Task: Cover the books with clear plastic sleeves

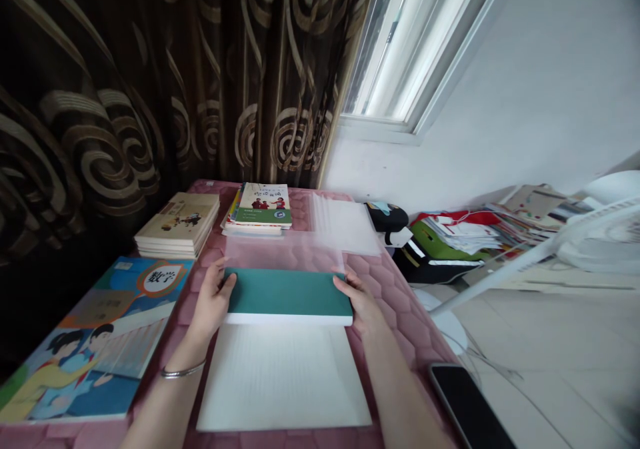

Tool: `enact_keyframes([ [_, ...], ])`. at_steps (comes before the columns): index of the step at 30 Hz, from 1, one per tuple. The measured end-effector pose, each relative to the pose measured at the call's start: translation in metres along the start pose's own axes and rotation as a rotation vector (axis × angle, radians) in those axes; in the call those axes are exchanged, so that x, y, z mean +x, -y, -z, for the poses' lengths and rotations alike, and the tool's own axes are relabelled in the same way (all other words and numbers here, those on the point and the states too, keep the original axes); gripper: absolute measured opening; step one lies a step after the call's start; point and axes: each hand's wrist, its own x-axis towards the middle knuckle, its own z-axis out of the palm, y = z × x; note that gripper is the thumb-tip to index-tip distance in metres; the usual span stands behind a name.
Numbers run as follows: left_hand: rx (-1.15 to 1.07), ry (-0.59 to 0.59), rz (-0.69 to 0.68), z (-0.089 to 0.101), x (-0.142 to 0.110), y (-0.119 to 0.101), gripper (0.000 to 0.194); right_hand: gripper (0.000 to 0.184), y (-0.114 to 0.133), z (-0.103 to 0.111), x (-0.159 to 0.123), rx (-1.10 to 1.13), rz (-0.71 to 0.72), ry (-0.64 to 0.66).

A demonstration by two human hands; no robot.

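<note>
A book with a green cover [287,293] lies in front of me, its white page or inner side [285,375] spread towards me. My left hand [213,299] pinches the left end of the green part, thumb on top and fingers behind. At the right end, my right hand [361,299] grips in the same way. Beyond the green part a clear plastic sheet [285,252] stretches across the pink quilted surface; whether the book sits inside it I cannot tell. To the left is a large blue textbook [120,349] with drawn children on its cover.
Beige books [177,225] are stacked at the back left, beside a smaller pile of books [265,205]. More clear plastic sheets [347,225] lie at the back right. A black phone [470,405] rests at the right edge. Past it stands a white fan [540,255].
</note>
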Motion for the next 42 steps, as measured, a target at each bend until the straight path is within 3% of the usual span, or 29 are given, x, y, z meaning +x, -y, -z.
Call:
enact_keyframes([
  [7,-0.010,0.014,0.022,0.000,0.000,0.000,0.047,0.032,0.006,-0.009,-0.004,0.097,-0.037,-0.018],
  [13,-0.014,0.006,0.020,0.000,0.000,-0.002,0.048,0.029,0.007,-0.011,-0.004,0.051,-0.021,-0.014],
  [20,-0.023,0.007,0.021,0.001,0.000,-0.002,0.046,0.041,0.004,-0.006,-0.004,0.043,-0.043,-0.052],
  [27,-0.021,0.006,0.019,0.000,-0.002,-0.004,0.047,0.037,0.002,-0.004,-0.004,0.002,-0.020,-0.055],
  [37,-0.022,0.009,0.012,0.000,0.000,-0.001,0.046,0.038,0.004,-0.010,-0.003,0.065,-0.039,-0.079],
  [42,-0.007,0.011,0.027,0.000,0.002,0.002,0.048,0.040,0.014,-0.015,-0.009,-0.014,0.002,-0.093],
])
